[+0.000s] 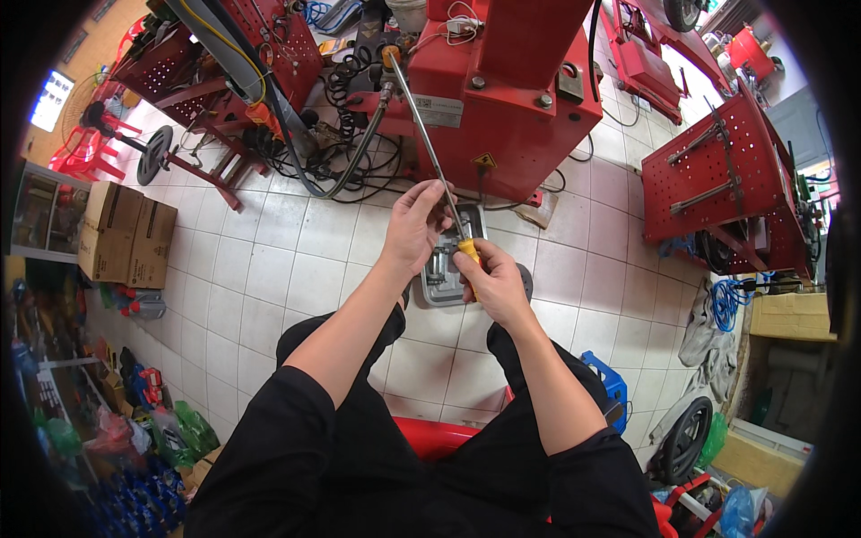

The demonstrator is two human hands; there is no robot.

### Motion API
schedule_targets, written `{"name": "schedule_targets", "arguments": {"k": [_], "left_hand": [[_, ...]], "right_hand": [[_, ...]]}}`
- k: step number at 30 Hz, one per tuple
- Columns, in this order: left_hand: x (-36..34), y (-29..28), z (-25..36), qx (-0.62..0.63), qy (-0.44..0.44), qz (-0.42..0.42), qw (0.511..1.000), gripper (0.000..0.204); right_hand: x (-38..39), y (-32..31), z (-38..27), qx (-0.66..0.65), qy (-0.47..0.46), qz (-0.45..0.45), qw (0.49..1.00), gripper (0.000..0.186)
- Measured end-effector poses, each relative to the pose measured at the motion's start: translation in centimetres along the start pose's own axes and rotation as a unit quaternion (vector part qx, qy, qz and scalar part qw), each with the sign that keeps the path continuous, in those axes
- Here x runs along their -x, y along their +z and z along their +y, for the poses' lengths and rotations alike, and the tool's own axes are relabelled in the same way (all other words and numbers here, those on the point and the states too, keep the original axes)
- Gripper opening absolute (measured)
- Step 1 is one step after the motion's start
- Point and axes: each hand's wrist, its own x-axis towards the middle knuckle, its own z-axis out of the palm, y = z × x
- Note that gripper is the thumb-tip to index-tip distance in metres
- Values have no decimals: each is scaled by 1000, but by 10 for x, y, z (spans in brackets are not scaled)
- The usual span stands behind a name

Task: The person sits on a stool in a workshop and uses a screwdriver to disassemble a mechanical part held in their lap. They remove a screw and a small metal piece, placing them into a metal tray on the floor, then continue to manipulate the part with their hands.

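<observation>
A long screwdriver [434,160] with a thin metal shaft and a yellow handle slants up and to the left in front of me. My right hand [496,285] is closed round its yellow handle. Higher up, my left hand [417,226] has its thumb and fingers pinched at the shaft; the fingertips are partly hidden. Below both hands, a grey tray [446,298] stands on the floor with a metal part [437,266] in it, partly covered by my hands. The far end of the shaft overlaps a yellow fitting [390,56] near a hose; I cannot tell whether they touch.
A red machine base [511,134] stands straight ahead, with a grey hose [366,152] and black cables left of it. A red perforated cart [691,184] is at the right, cardboard boxes [126,235] at the left. A blue case [610,381] sits beside my right leg.
</observation>
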Motion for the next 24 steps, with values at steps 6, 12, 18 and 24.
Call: {"name": "schedule_targets", "arguments": {"k": [6,12,18,24], "left_hand": [[0,-3,1,-28,0,-13,1000,18],[1,-1,2,-32,-8,-13,999,20],[0,-6,4,-25,-11,-17,999,21],[-2,-7,5,-30,-15,-21,999,25]], "right_hand": [[-2,0,4,32,-32,0,999,24],[-2,0,3,43,-14,-6,999,24],[0,4,-2,60,-19,-3,998,24],[-2,1,4,93,-32,3,995,27]]}}
